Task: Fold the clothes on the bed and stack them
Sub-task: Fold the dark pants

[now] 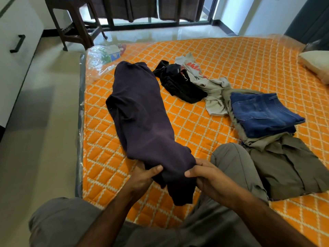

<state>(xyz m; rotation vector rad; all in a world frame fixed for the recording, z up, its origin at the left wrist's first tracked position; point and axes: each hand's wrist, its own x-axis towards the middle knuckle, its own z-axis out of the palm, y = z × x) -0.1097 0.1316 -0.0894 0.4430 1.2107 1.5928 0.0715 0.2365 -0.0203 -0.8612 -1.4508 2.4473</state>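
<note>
Both hands grip the near end of a dark purple garment (140,111) at the lower centre of the frame: the left hand (146,175) pinches its left corner with thumb on top, and the right hand (203,175) clutches its right corner, fingers curled into the cloth. From the hands the garment stretches away along the bed (231,56), its long axis running toward the upper left of the frame, so the far end lies well beyond reach and any fold must bring the near end up over it. Whether it is a shirt or trousers is hard to tell. To the right sit folded blue jeans (263,113) on an olive garment (284,166); a black garment (179,82) and a grey one (213,93) lie crumpled in the upper middle.
</note>
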